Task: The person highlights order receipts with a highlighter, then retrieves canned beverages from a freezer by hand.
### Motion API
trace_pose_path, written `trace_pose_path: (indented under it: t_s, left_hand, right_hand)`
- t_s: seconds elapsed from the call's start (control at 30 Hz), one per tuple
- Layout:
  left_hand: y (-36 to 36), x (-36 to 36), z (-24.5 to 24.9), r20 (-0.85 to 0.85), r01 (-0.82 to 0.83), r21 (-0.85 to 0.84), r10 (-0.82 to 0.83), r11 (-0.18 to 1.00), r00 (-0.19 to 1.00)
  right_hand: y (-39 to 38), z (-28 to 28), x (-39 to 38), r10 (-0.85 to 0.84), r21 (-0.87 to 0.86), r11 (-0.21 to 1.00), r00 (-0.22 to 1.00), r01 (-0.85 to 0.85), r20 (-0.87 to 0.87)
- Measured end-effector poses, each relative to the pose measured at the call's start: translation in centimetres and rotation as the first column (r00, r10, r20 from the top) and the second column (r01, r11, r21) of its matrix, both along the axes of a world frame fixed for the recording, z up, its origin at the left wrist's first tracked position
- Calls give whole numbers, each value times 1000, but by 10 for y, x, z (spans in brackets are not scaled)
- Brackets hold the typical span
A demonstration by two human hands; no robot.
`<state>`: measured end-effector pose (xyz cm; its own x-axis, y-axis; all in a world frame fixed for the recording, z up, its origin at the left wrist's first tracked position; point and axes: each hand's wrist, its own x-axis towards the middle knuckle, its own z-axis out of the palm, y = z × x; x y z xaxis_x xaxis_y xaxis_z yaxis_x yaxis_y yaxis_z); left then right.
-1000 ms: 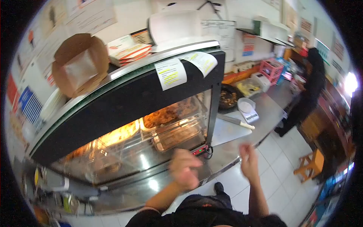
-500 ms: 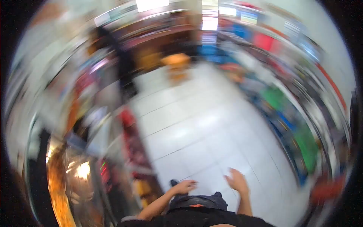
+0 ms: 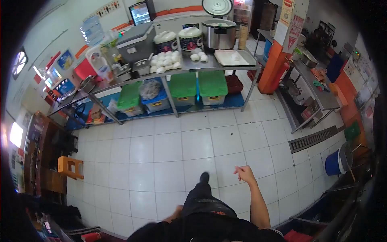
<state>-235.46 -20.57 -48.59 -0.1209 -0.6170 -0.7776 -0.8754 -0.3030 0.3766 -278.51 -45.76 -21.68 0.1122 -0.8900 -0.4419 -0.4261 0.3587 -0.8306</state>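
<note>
Right hand (image 3: 245, 173): fingers loosely curled, partly open, with nothing seen in them; it is raised over the tiled floor (image 3: 161, 149).
Left hand (image 3: 176, 211): low beside the dark trousers (image 3: 203, 199), partly hidden and blurred; how far open it is, and whether it holds anything, I cannot tell.
Trousers: between the two hands, the nearest thing to the left one; whether they touch it is unclear.
Dark shoe (image 3: 204, 177): to the left of the right hand, well apart from it.
Orange stool (image 3: 70, 167): far out to the left of both hands, upright on the floor.
Blue bucket (image 3: 333, 163): far out to the right of the right hand; tilted.
Drain grate (image 3: 314, 138): ahead and to the right of the right hand.
Long metal table (image 3: 187, 66): well ahead of both hands; green-lidded bins (image 3: 182, 85) stand on its lower shelf.
White bundles (image 3: 165, 62): on the tabletop, ahead and to the left of the right hand.
Shallow tray (image 3: 246, 58): on the tabletop, right of the bundles.
Large cooker (image 3: 219, 36): behind the tray, lid raised.
Orange pillar (image 3: 272, 68): beyond the table's right end.
</note>
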Motion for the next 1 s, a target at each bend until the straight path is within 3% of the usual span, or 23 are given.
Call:
trace_pose_path:
  t_s: [0.1, 0.13, 0.17, 0.2, 0.23, 0.27, 0.3, 0.33, 0.4, 0.47, 0.53, 0.57, 0.6, 0.63, 0.67, 0.7, 0.83, 0.9, 0.97, 1.0]
  left_hand:
    - [-150, -25, 9, 74, 322, 56, -325, 945, 943]
    - [-200, -38, 20, 103, -19, 45, 15, 999, 995]
    - [-248, -47, 42, 118, -370, 27, 364, 929, 924]
    - [-297, -61, 64, 91, -457, -103, 466, 883, 880]
    - [-344, -77, 80, 52, -531, -233, 555, 815, 830]
    - [-396, -91, 45, 52, -602, -348, 656, 719, 753]
    - [-436, -110, 55, -18, -551, -451, 611, 702, 792]
    - [-485, -132, 63, -31, -672, -356, 710, 649, 703]
    - [-573, -193, 103, -104, -661, -292, 664, 691, 740]
    - [-659, -257, 90, -170, -645, -284, 625, 709, 762]
    - [-737, -318, 51, -400, -580, -381, 436, 720, 806]
    - [-777, -349, 42, -531, -582, -240, 397, 777, 749]
    - [-803, -395, 104, -620, -693, -23, 533, 721, 575]
    - [-832, -430, 130, -615, -688, -47, 521, 724, 591]
    - [-864, -458, 108, -686, -709, -56, 489, 703, 539]
    - [-890, -487, 120, -714, -735, -49, 491, 676, 499]
    - [-977, -562, 130, -687, -838, -57, 588, 542, 427]
    - [-999, -577, 156, -501, -580, 15, 508, 815, 701]
    - [-1001, -597, 179, -677, -490, 71, 403, 869, 616]
    - [-1007, -606, 218, -676, -411, 98, 364, 906, 641]
  right_hand:
    - [0, -158, -110, -392, 29, 917, 910, 399, -132]
    - [11, -195, -146, -242, 258, 895, 883, 363, -401]
    - [55, -305, -207, 281, 136, 939, 478, -316, -832]
    - [63, -319, -236, 635, 538, 772, 421, -337, -648]
    - [118, -383, -310, 637, 526, 771, 400, -359, -659]
    - [108, -394, -291, 690, 553, 724, 408, -412, -598]
    - [102, -331, -296, 703, 577, 712, 408, -400, -583]
    - [111, -298, -308, 703, 596, 710, 428, -375, -569]
    - [99, -260, -319, 661, 596, 741, 496, -310, -564]
    - [67, -249, -326, 607, 574, 776, 559, -262, -565]
    - [-17, -237, -352, 578, 533, 802, 575, -270, -579]
    - [-75, -234, -371, 577, 505, 809, 567, -300, -588]
    - [-133, -240, -391, 582, 477, 811, 556, -340, -593]
    - [-185, -249, -415, 590, 455, 807, 542, -377, -598]
    - [-234, -253, -447, 596, 437, 803, 526, -406, -607]
    - [-284, -259, -480, 594, 418, 803, 512, -426, -620]
    - [-482, -258, -608, 587, 362, 797, 478, -484, -654]
    - [-553, -235, -655, 593, 355, 790, 476, -500, -649]
    - [-638, -200, -666, 609, 341, 775, 484, -532, -628]
    - [-717, -133, -651, 217, 269, 957, 886, -109, -410]
